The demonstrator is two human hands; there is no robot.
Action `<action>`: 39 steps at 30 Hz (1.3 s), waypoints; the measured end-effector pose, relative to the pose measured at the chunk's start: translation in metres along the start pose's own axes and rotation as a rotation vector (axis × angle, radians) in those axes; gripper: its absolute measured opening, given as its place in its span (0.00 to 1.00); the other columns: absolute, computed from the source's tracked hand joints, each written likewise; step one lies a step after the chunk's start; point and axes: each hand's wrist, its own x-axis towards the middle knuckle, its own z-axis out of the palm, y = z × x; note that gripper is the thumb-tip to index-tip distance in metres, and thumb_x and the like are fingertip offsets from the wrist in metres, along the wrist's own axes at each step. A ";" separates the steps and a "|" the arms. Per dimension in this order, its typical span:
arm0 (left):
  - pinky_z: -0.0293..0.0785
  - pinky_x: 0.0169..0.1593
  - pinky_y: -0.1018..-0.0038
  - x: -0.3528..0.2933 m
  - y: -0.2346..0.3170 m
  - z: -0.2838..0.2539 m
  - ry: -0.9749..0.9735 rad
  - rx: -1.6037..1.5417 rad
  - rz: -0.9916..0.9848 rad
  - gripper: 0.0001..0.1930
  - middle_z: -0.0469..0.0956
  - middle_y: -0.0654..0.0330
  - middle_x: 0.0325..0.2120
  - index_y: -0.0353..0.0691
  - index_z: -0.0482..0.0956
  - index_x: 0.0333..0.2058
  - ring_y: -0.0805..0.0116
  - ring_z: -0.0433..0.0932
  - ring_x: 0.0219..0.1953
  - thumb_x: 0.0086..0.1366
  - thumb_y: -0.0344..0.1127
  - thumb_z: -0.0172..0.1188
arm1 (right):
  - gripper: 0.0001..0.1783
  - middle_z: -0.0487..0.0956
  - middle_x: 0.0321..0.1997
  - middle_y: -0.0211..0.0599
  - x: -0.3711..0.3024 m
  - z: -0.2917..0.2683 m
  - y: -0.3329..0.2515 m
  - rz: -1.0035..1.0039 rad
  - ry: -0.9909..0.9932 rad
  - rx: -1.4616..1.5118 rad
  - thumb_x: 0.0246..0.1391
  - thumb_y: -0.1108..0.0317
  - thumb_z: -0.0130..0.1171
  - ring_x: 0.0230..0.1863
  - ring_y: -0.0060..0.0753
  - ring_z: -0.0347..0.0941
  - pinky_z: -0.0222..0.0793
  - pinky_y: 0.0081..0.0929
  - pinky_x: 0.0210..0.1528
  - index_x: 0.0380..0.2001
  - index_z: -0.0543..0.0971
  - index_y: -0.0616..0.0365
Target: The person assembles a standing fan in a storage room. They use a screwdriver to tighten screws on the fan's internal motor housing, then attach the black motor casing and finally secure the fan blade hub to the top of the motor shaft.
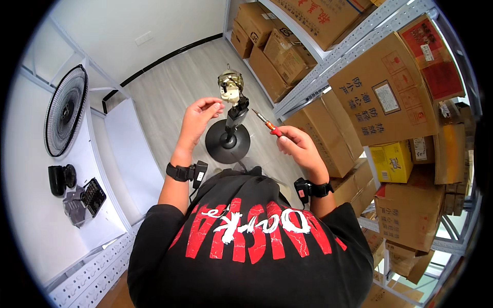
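Note:
A fan motor point(230, 77) with a bare metal body and a cream plastic housing point(229, 93) tops a black pedestal stand, whose round base point(227, 150) rests on the floor. To the right of the motor, my right hand point(299, 145) grips a screwdriver point(270, 124) by its red handle, its metal tip pointing up and left, apart from the stand. My left hand point(199, 119) is raised just left of the cream housing. Its thumb and fingertips are drawn together in a pinch; anything between them is too small to make out.
At the left, a white shelf point(97, 226) holds a round black fan grille point(67, 110), a black fan part point(60, 178) and a dark case of small bits point(94, 196). Metal racks point(336, 61) stacked with cardboard boxes point(385, 92) stand close on the right.

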 end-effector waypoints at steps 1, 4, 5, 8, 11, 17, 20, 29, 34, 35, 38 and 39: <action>0.76 0.47 0.76 -0.001 -0.002 -0.005 0.012 0.024 -0.019 0.12 0.83 0.58 0.40 0.34 0.80 0.47 0.72 0.81 0.43 0.70 0.35 0.59 | 0.15 0.76 0.33 0.24 -0.004 0.004 -0.002 0.007 0.014 0.025 0.68 0.66 0.52 0.33 0.14 0.69 0.66 0.18 0.34 0.53 0.77 0.59; 0.76 0.47 0.76 -0.001 -0.002 -0.015 -0.005 0.047 -0.039 0.12 0.83 0.59 0.40 0.35 0.80 0.47 0.72 0.80 0.42 0.70 0.35 0.59 | 0.15 0.76 0.32 0.24 -0.007 0.001 0.004 0.033 0.005 0.068 0.69 0.65 0.50 0.31 0.13 0.68 0.64 0.16 0.32 0.53 0.77 0.58; 0.76 0.47 0.76 0.004 0.003 -0.017 -0.025 0.049 -0.008 0.12 0.83 0.59 0.40 0.35 0.80 0.47 0.72 0.80 0.42 0.69 0.34 0.60 | 0.15 0.76 0.32 0.24 -0.003 0.002 0.002 0.008 0.019 0.063 0.69 0.65 0.50 0.31 0.13 0.68 0.64 0.16 0.31 0.53 0.77 0.58; 0.76 0.48 0.76 0.006 0.010 -0.012 -0.090 0.016 0.041 0.11 0.83 0.59 0.40 0.35 0.81 0.46 0.73 0.80 0.41 0.68 0.32 0.61 | 0.16 0.76 0.31 0.23 -0.002 0.004 -0.003 -0.014 0.042 0.046 0.69 0.64 0.50 0.30 0.12 0.67 0.63 0.15 0.31 0.53 0.77 0.58; 0.76 0.49 0.76 0.004 0.019 0.006 -0.191 -0.010 0.062 0.10 0.83 0.59 0.39 0.33 0.82 0.45 0.73 0.81 0.42 0.67 0.29 0.62 | 0.16 0.76 0.32 0.24 -0.002 0.004 -0.003 0.002 0.046 0.031 0.69 0.64 0.51 0.31 0.13 0.68 0.64 0.15 0.31 0.53 0.77 0.59; 0.76 0.46 0.79 -0.001 0.043 0.035 -0.320 -0.081 0.042 0.07 0.83 0.63 0.37 0.32 0.83 0.41 0.76 0.80 0.40 0.66 0.27 0.63 | 0.15 0.77 0.35 0.27 0.011 0.006 -0.010 -0.008 0.010 0.006 0.67 0.68 0.54 0.34 0.16 0.71 0.68 0.19 0.36 0.53 0.77 0.62; 0.76 0.44 0.79 0.000 0.038 0.036 -0.339 -0.058 0.078 0.06 0.81 0.65 0.35 0.32 0.83 0.40 0.78 0.79 0.38 0.66 0.27 0.63 | 0.14 0.77 0.36 0.28 0.019 0.002 -0.006 -0.011 -0.035 -0.013 0.66 0.69 0.55 0.35 0.18 0.72 0.70 0.22 0.38 0.51 0.78 0.64; 0.73 0.38 0.78 -0.003 0.029 0.012 -0.364 0.369 0.123 0.05 0.80 0.67 0.29 0.34 0.83 0.34 0.80 0.76 0.32 0.62 0.30 0.65 | 0.13 0.78 0.36 0.29 0.021 -0.003 0.009 0.098 -0.147 -0.155 0.65 0.69 0.56 0.34 0.19 0.72 0.70 0.22 0.38 0.50 0.78 0.64; 0.75 0.43 0.76 0.021 -0.015 -0.026 -0.066 0.389 0.017 0.13 0.80 0.63 0.36 0.36 0.81 0.43 0.75 0.78 0.39 0.60 0.33 0.68 | 0.14 0.78 0.35 0.27 0.017 -0.009 0.010 0.097 -0.053 -0.158 0.64 0.68 0.58 0.33 0.17 0.71 0.69 0.21 0.37 0.49 0.79 0.63; 0.75 0.45 0.75 0.028 -0.025 -0.032 -0.027 0.431 0.028 0.18 0.80 0.61 0.40 0.37 0.79 0.47 0.73 0.78 0.42 0.59 0.35 0.69 | 0.13 0.78 0.35 0.27 0.015 -0.010 0.010 0.100 -0.027 -0.147 0.64 0.68 0.59 0.33 0.16 0.71 0.69 0.20 0.37 0.49 0.79 0.63; 0.75 0.53 0.68 0.047 -0.031 -0.033 -0.009 0.611 0.041 0.35 0.73 0.55 0.55 0.40 0.69 0.60 0.65 0.73 0.55 0.56 0.38 0.73 | 0.13 0.77 0.34 0.25 0.007 -0.012 0.012 0.106 0.033 -0.122 0.64 0.68 0.59 0.33 0.15 0.70 0.68 0.19 0.36 0.49 0.79 0.62; 0.74 0.56 0.65 0.055 -0.033 -0.030 -0.029 0.681 0.040 0.41 0.70 0.52 0.60 0.41 0.64 0.65 0.62 0.71 0.60 0.54 0.39 0.74 | 0.13 0.77 0.34 0.25 0.004 -0.013 0.015 0.109 0.052 -0.114 0.64 0.68 0.59 0.33 0.14 0.70 0.68 0.19 0.36 0.49 0.79 0.62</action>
